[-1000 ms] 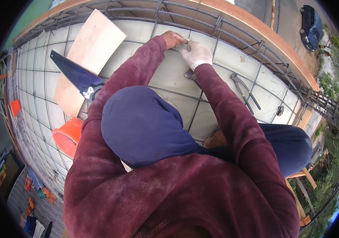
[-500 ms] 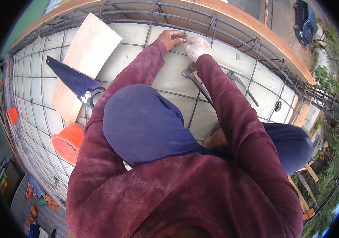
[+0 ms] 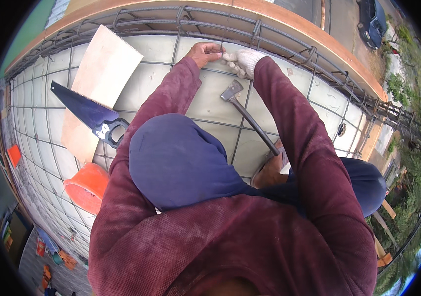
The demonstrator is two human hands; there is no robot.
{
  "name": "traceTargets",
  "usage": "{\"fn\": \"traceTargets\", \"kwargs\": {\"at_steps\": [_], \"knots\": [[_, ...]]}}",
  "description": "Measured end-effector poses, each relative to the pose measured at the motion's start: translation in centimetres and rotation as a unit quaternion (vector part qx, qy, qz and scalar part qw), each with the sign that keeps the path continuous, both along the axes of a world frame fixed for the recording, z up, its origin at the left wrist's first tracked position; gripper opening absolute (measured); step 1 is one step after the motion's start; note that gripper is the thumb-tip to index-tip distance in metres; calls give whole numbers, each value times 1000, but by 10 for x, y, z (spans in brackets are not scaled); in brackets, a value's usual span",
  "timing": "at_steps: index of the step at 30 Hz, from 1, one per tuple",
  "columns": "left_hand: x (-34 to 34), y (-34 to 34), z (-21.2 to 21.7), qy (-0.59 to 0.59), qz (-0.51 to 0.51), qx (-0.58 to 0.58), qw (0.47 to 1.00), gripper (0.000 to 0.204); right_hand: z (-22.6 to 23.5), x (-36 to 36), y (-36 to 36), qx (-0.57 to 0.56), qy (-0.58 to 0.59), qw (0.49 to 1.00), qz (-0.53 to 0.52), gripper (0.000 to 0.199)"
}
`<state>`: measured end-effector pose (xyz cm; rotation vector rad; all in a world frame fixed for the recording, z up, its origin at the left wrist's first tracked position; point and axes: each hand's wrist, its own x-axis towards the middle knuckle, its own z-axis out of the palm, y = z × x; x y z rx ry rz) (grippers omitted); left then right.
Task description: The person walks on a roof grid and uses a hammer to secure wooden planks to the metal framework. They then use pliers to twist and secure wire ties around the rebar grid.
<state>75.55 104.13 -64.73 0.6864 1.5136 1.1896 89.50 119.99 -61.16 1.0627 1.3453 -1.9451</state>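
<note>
My bare left hand [image 3: 203,54] is at the far side of the steel mesh, thumb and fingertips pinched at the lower end of a thin line [image 3: 227,24], a wire or string running up past the rebar cage [image 3: 205,24]. Close beside it, my right hand [image 3: 245,61], in a white knit glove, has its fingers curled, with thumb and forefinger reaching the same spot; what they grip is too small to make out. Below my right hand lies a hammer-like tool [image 3: 232,91] with a flat metal head and dark handle, its end near my foot.
A handsaw [image 3: 84,108] lies across a pale plywood board [image 3: 104,61] on the left. Nearer me an orange bucket [image 3: 87,187] lies tipped. Rebar mesh [image 3: 176,47] covers the pale surface. A wooden form board [image 3: 289,22] runs along the far edge, with a road and parked car [image 3: 372,22] beyond.
My right hand has turned and shifted slightly right, its fingers now curled lower. More of the hammer-like tool shows, while the pliers seen earlier are hidden behind my right sleeve.
</note>
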Motion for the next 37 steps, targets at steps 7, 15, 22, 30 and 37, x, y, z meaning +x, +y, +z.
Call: {"fn": "traceTargets", "kwargs": {"at_steps": [7, 15, 22, 30, 37], "knots": [[-8, 1, -10, 16, -10, -26, 999, 28, 84, 66, 27, 568, 137, 791, 178, 34], [-8, -3, -18, 59, -26, 5, 998, 22, 98, 182, 30, 495, -165, 744, 417, 64], [2, 7, -14, 75, -20, 21, 997, 19, 31, 267, 6, 592, -177, 715, 328, 68], [-4, -3, -14, 52, -19, 32, 998, 21, 102, 235, 8, 329, -139, 880, 314, 46], [-5, -1, -12, 61, -50, 28, 996, 25, 190, 148, -19, 151, -112, 974, 126, 66]]}}
